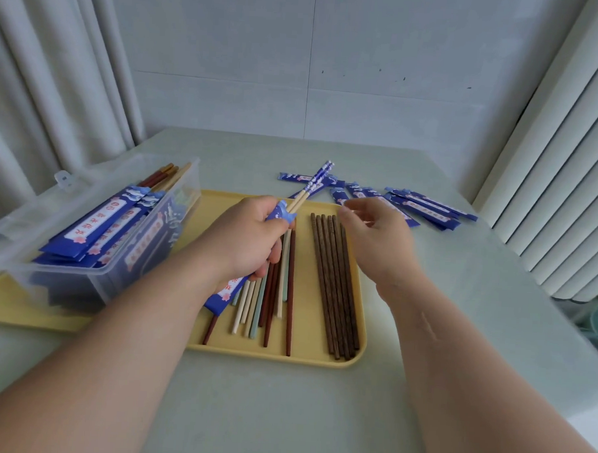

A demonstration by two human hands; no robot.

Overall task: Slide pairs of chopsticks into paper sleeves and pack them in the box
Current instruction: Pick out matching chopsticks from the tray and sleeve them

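Observation:
My left hand (247,236) grips a blue paper sleeve (224,296) with a pair of chopsticks (313,182) in it; their blue-patterned tops stick out toward the far side. My right hand (376,229) hovers just to the right, fingers loosely curled, holding nothing. Under both hands lies a yellow tray (305,358) with several dark brown chopsticks (336,289) and several mixed white, teal and red-brown chopsticks (270,304). A clear plastic box (83,271) at the left holds several sleeved pairs (99,224).
Several empty blue sleeves (425,208) are scattered on the pale table (282,414) beyond the tray at the right. The box's open lid (20,210) lies to its left. Curtains hang on both sides, a wall stands behind.

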